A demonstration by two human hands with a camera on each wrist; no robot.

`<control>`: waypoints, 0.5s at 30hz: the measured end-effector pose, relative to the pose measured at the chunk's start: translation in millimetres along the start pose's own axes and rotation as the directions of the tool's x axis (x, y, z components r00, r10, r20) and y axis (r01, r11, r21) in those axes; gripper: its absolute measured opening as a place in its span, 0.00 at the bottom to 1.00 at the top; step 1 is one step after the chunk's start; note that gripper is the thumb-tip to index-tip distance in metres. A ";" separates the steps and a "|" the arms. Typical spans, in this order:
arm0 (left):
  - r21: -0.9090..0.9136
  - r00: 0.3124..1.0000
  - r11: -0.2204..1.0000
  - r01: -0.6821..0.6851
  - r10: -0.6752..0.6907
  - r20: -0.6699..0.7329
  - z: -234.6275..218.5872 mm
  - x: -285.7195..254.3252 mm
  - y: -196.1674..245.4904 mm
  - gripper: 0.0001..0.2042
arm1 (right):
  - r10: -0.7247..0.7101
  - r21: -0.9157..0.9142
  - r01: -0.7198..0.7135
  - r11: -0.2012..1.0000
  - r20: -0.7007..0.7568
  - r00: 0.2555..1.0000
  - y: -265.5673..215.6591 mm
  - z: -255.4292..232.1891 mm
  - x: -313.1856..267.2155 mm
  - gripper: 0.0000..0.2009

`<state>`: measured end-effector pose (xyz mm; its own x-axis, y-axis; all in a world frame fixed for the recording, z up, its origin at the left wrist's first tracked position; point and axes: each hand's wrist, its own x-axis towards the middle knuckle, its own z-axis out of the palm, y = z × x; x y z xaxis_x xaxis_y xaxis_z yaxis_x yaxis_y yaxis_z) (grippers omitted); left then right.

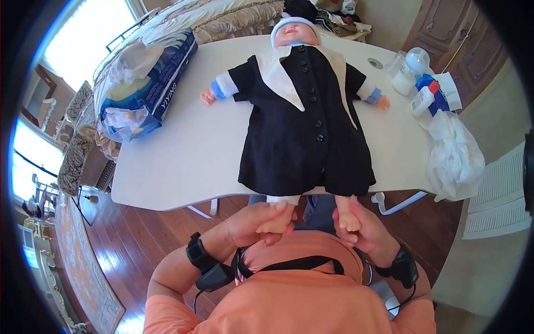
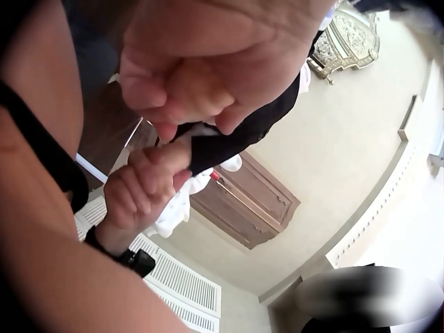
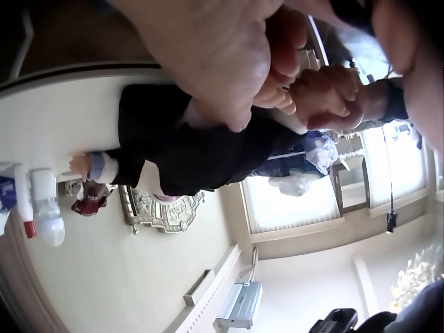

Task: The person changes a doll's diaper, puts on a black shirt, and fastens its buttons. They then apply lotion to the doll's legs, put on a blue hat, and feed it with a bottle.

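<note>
A baby doll (image 1: 295, 34) lies on its back on the white table (image 1: 178, 161), its head at the far side. It wears a black buttoned outfit (image 1: 300, 145) with a wide cream collar, over white sleeves with blue cuffs, and a white cap. The doll's legs stick out past the near table edge. My left hand (image 1: 257, 224) grips one foot (image 1: 276, 224), thumb on top. My right hand (image 1: 370, 227) grips the other foot (image 1: 349, 221), fingers curled round it from the side. In the left wrist view the left hand (image 2: 208, 62) covers most of its foot.
A blue diaper pack (image 1: 150, 89) lies at the table's left. Along the right stand baby bottles (image 1: 405, 78), a white bottle with a red cap (image 1: 424, 100) and a crumpled white plastic bag (image 1: 453, 150). A bed (image 1: 222, 25) is behind the table.
</note>
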<state>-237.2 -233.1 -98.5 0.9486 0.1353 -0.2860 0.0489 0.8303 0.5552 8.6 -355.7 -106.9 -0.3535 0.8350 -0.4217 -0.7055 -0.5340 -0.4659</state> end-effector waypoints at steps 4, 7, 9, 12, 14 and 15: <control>-0.174 0.999 0.984 0.044 -0.042 0.015 8.6 3.7 -5.3 0.19 | -0.027 0.032 0.022 0.999 0.149 0.988 -2.6 -1.7 5.3 0.22; 0.133 0.980 0.988 -0.073 0.096 -0.175 18.7 13.5 -10.6 0.17 | -0.138 -0.225 0.113 0.968 -0.098 0.986 3.5 29.8 8.8 0.21; 0.179 0.981 0.980 -0.090 0.118 -0.156 15.6 16.0 -11.6 0.17 | -0.221 -0.382 0.119 0.916 -0.235 0.946 7.2 36.8 10.7 0.20; 0.171 0.987 0.983 -0.066 0.089 -0.131 11.7 18.9 -11.8 0.18 | -0.191 -0.311 0.095 0.946 -0.297 0.936 8.2 29.4 17.6 0.20; 0.043 0.995 0.998 -0.035 0.039 -0.095 14.8 18.8 -8.3 0.17 | -0.093 -0.253 0.055 0.966 -0.143 0.985 6.1 16.3 19.7 0.18; 0.037 0.995 0.999 -0.029 0.033 -0.097 11.4 18.8 -4.8 0.17 | -0.088 -0.247 0.049 0.968 -0.148 0.985 2.8 9.0 19.9 0.18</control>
<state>-216.1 -240.7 -97.5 0.9150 0.2142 -0.3418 0.0324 0.8056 0.5915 -5.9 -339.3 -109.6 -0.1948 0.8498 -0.4898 -0.5486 -0.5083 -0.6638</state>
